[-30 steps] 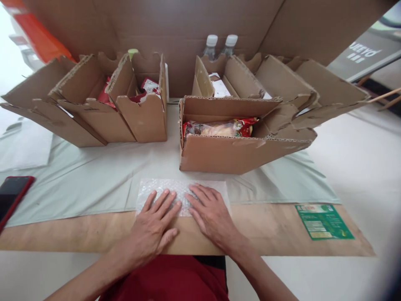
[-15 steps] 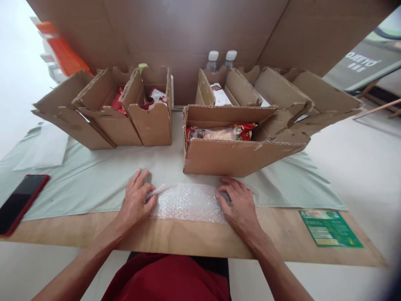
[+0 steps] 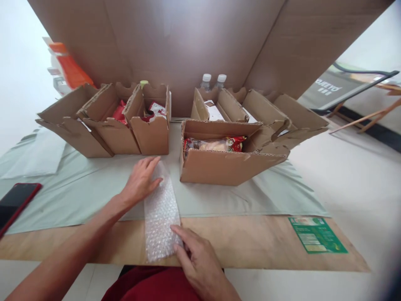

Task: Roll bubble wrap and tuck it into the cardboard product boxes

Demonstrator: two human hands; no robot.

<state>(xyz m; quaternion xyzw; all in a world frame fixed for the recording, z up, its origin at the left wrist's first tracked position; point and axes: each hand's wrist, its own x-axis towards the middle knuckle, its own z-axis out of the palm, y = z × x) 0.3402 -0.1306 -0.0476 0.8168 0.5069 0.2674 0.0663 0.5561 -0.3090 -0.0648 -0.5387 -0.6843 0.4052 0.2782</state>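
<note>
Bubble wrap sheet (image 3: 160, 217) is held flat on table (image 3: 250, 242), lengthwise away from the body.
Far end is covered by left hand (image 3: 140, 182), fingers extended, laid flat; near corner is pressed by right hand (image 3: 196, 261), fingers slightly spread. Cardboard box (image 3: 225, 165) is seen just beyond.

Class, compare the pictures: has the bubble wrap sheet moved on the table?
Yes. The bubble wrap has turned: it lay lengthwise along the table edge, and now it runs across that edge, away from the person.
</note>
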